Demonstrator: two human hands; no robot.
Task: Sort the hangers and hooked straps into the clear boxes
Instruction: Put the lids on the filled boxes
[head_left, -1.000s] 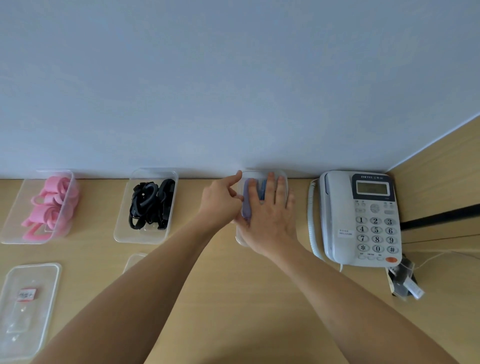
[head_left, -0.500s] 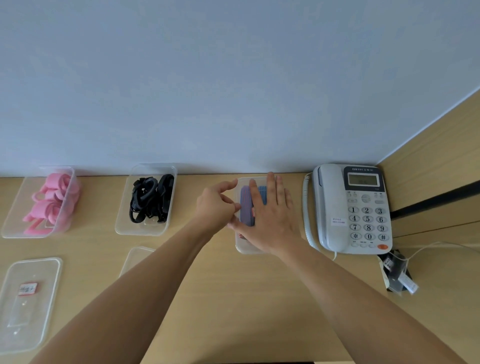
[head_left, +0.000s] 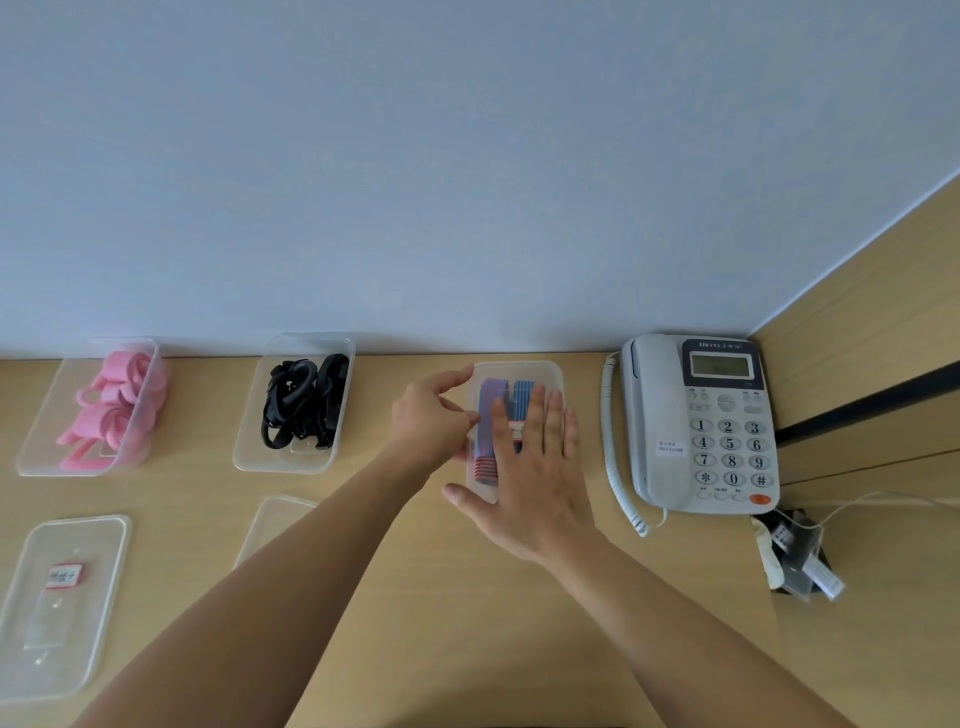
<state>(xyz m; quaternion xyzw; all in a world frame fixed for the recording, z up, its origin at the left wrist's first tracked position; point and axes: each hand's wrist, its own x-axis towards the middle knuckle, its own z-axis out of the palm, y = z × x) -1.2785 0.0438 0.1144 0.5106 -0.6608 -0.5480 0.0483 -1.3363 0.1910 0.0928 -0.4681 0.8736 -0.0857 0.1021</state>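
Observation:
Three clear boxes stand along the wall. The left box (head_left: 39, 457) holds pink hangers (head_left: 119, 410). In the middle box (head_left: 280, 466) lie black hooked straps (head_left: 301, 405). The right box (head_left: 519, 370) holds blue and purple striped straps (head_left: 491, 397) under a clear lid with a small red label. My right hand (head_left: 535, 478) lies flat on that lid with its fingers straight and thumb spread at the near left corner. My left hand (head_left: 431, 421) is at the lid's left edge, with its fingers curled against the rim.
Two loose clear lids lie on the wooden desk, one with a red label (head_left: 57, 603) at the near left and one (head_left: 275, 519) partly under my left forearm. A white telephone (head_left: 696, 421) stands right of the lidded box. Small dark items (head_left: 795, 561) lie by the wooden side panel.
My right hand has slid back toward me along the lid, uncovering the far part of the straps. My left hand stays at the lid's left edge.

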